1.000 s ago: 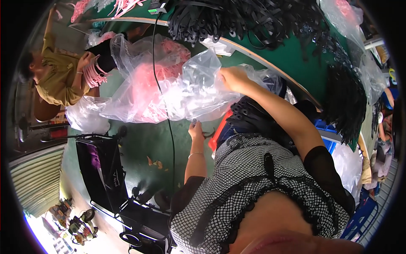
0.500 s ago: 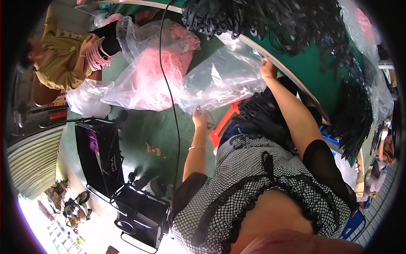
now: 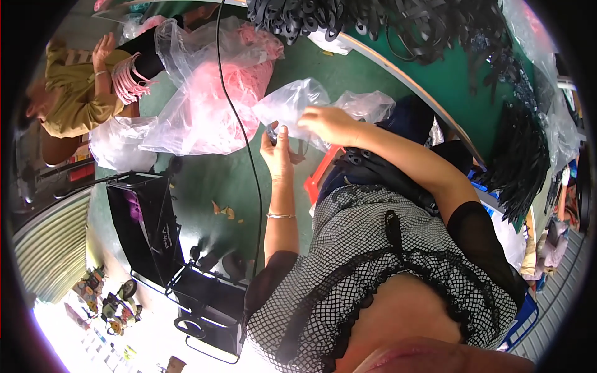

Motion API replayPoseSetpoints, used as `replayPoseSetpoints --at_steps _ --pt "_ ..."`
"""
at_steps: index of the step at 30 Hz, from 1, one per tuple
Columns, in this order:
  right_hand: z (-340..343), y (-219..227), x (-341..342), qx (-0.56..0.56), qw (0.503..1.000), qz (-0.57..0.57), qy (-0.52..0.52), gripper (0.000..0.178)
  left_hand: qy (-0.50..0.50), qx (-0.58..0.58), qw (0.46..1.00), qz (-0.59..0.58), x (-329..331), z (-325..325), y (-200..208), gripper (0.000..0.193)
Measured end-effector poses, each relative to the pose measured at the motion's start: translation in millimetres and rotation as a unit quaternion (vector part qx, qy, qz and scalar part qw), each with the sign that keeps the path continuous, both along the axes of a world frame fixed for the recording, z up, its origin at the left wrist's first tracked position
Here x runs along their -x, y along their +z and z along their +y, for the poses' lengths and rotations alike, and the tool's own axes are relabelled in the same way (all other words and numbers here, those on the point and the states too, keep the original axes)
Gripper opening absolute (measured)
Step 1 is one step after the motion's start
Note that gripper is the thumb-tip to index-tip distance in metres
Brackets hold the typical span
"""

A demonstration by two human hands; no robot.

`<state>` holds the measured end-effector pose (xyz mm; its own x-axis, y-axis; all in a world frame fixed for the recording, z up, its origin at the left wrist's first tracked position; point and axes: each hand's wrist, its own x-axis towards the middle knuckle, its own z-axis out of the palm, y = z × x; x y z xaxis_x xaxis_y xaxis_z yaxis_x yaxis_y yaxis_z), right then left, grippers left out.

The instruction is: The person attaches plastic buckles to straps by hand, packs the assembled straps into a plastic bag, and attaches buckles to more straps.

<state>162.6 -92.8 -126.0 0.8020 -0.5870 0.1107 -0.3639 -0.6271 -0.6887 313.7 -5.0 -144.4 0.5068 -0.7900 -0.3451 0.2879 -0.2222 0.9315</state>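
A clear plastic bag (image 3: pixel 295 99) is bunched in front of me, with crumpled film trailing to its right. My right hand (image 3: pixel 329 126) is closed at the near edge of the bag, gathering its film. Just left of it, my left hand (image 3: pixel 280 152) is raised with the thumb up and fingers curled in. A small greyish thing shows between its thumb and fingers; I cannot make out its kind. Black strap loops (image 3: pixel 367 168) lie across my lap, partly under my right forearm.
Another clear bag full of pink strips (image 3: pixel 224 93) lies on the floor ahead. A black cable (image 3: pixel 239 118) hangs across the view. Black straps (image 3: pixel 435 31) heap on the green table. A red frame (image 3: pixel 323 171), a black folding cart (image 3: pixel 146 224) and a seated person (image 3: pixel 84 93) are nearby.
My right hand has swung left from the table's edge to beside my left hand. The bag, stretched out before, is now slack and bunched. My left hand has risen slightly.
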Motion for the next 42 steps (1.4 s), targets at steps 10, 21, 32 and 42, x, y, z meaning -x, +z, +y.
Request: replayPoseSetpoints --at_steps 10,21,32,42 --pt "0 -27 14 -0.105 0.991 0.068 -0.052 0.043 -0.013 -0.085 0.992 0.097 2 27 -13 0.010" --pt "-51 -46 5 -0.028 0.976 0.135 -0.168 0.036 0.141 -0.011 0.989 0.041 7 51 8 0.011" --pt "-47 13 -15 0.147 0.978 -0.132 -0.060 0.020 0.075 -0.147 0.950 -0.263 -7 148 -71 0.019" --pt "-31 51 -53 0.146 0.963 -0.218 0.064 0.013 0.059 -0.152 0.975 -0.153 1 175 -50 0.033"
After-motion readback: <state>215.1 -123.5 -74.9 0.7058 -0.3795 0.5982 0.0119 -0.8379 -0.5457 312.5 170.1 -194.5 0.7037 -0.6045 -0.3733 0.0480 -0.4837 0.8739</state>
